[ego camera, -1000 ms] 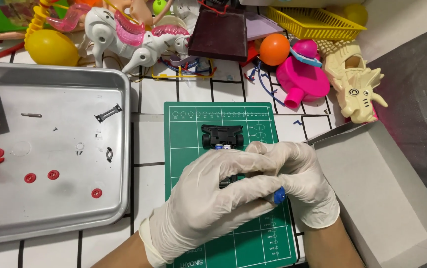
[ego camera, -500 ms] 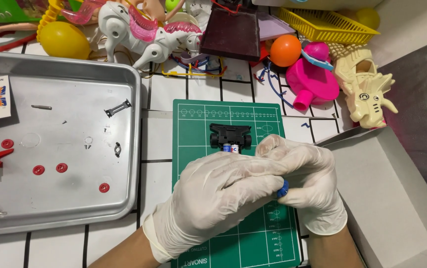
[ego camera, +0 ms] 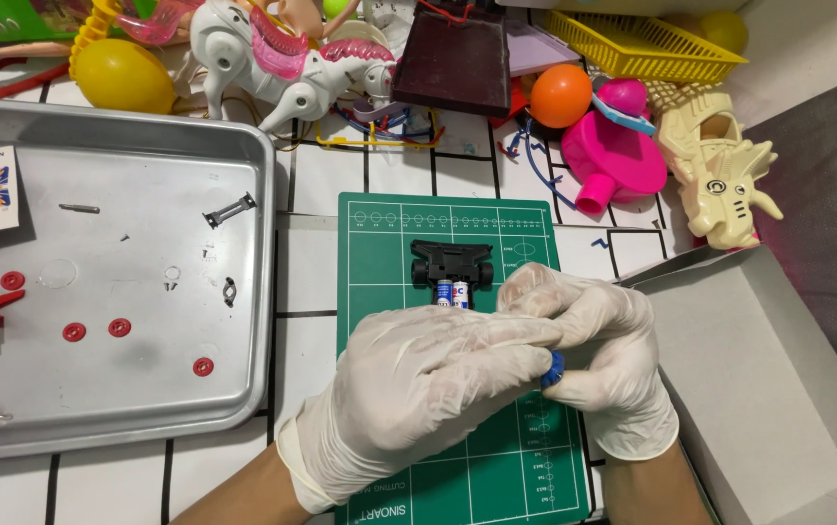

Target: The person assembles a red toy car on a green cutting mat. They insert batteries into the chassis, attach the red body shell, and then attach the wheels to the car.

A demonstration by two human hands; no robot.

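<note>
White-gloved left hand and right hand stay clasped around a small blue piece, as a second ago: the work continues, no release. At twelve o'clock, the black chassis with batteries remains unmoved on the green mat.

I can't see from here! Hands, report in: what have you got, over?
Left hand and right hand gloved, pinching small blue part together. Black toy chassis with batteries on green mat, beyond fingertips. Nothing between.

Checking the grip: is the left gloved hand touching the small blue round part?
Touching. The head view shows the left gloved hand's fingertips pressed on the small blue round part, with the right gloved hand behind it.
</note>
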